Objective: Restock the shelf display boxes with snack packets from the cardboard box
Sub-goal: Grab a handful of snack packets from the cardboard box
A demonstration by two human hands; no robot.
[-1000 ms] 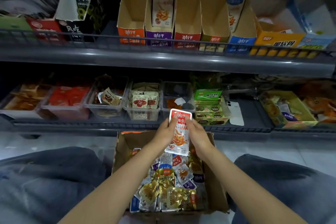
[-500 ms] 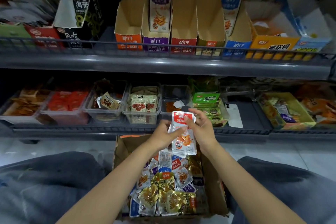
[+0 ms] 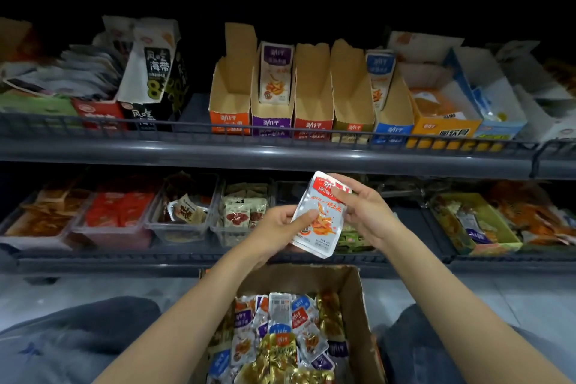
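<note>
Both hands (image 3: 274,229) (image 3: 367,215) grip one packet (image 3: 322,221), possibly more behind.

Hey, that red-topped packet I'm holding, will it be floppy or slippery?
Probably floppy: the red-topped packet is a thin flat pouch, and the left hand and right hand both steady it. Its glossy film looks slippery. Likely light, held by a mere pinch.

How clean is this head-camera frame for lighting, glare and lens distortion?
Head view: black above the upper shelf; glare streaks run along its front edge; shelf lines look slightly bowed by the wide-angle lens; the red-topped packet, gripped by the left hand and the right hand, is well lit and fairly sharp; the far-left trays are dim and soft.
</note>
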